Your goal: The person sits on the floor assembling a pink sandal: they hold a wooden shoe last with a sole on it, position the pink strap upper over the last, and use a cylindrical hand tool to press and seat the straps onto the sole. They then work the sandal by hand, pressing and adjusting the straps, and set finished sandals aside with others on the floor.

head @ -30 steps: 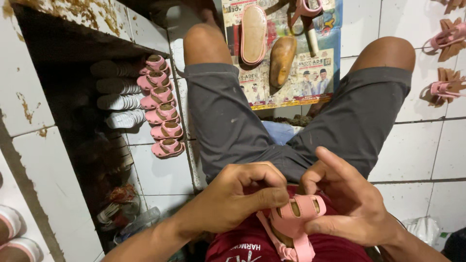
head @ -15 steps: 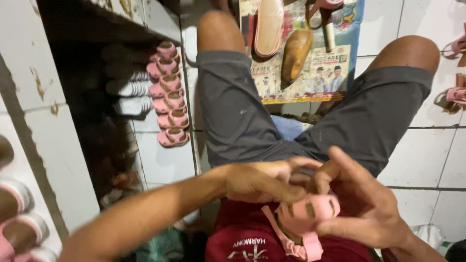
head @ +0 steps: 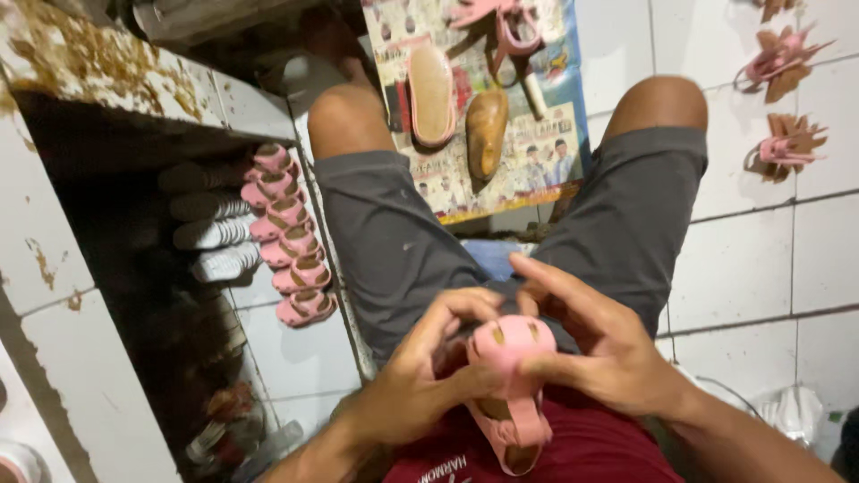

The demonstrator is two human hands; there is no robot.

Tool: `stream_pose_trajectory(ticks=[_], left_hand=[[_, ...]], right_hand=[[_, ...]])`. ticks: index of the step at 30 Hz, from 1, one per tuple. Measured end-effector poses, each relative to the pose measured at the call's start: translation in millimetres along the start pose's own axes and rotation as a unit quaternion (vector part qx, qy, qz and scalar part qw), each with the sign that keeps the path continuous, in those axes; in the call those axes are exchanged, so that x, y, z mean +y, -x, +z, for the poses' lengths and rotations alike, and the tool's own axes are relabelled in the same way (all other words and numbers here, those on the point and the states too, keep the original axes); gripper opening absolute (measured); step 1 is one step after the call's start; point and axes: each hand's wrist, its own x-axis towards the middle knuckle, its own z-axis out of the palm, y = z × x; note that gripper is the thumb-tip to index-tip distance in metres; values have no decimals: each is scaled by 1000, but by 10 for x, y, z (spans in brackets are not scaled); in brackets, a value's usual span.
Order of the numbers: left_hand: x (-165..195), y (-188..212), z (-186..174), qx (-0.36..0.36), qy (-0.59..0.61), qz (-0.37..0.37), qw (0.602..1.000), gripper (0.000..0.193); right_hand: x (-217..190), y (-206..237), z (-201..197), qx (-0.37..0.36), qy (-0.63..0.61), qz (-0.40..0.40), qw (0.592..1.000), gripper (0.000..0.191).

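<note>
Head view: both hands work a small pink sandal (head: 512, 385) at lower centre, over the lap. Left hand (head: 412, 385) curled shut around its side, right hand (head: 608, 358) pinching the toe strap, other fingers loose. Looks like strap fitting; next needs firm pull. Finished pink sandals row (head: 286, 233) at left.
</note>
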Motion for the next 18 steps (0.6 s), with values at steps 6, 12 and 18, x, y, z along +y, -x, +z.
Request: stream_pose_trajectory(ticks=[6,12,18], left_hand=[[-104,-267,-231,58,120,-60,989,65],[-156,-561,-192,170,153,91,969,55],[-237,-782,-55,206,152,172,951,35]], right_hand=[[113,-206,71,77,227,-153,959,84],[163,-321,42,138,331,-280,891,83],[147,-476,-109,183,363,-297,864,53]])
